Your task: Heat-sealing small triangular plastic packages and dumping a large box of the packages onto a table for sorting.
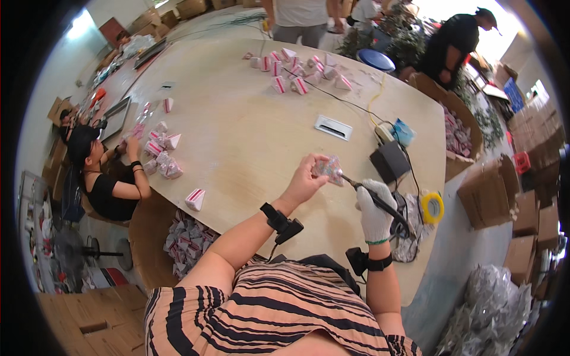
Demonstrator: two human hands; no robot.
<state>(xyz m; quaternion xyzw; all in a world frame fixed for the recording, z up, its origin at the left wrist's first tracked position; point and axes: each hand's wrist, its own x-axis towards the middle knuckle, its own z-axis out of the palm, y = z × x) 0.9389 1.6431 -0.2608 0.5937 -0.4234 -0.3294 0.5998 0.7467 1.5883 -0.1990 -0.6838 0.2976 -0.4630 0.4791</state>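
Over the table's near right part, my bare left hand (310, 178) pinches a small pinkish, glittery piece (333, 169) between thumb and fingers. My right hand (376, 213), in a white knit glove with a green cuff edge, is closed round a dark-handled tool (380, 199) with a narrow tip; its exact kind is unclear. That tip meets or nearly meets the right end of the piece. Left of my left forearm, a white wedge with pink stripes, like a toy cake slice (195, 199), lies near the table edge.
Striped wedges form a far pile (300, 72) and a left pile (163, 148), where another person (107, 172) works. Near my right hand are a black box (390, 161) with cables and a yellow tape roll (432, 207). Cartons (490, 193) flank the table (249, 118).
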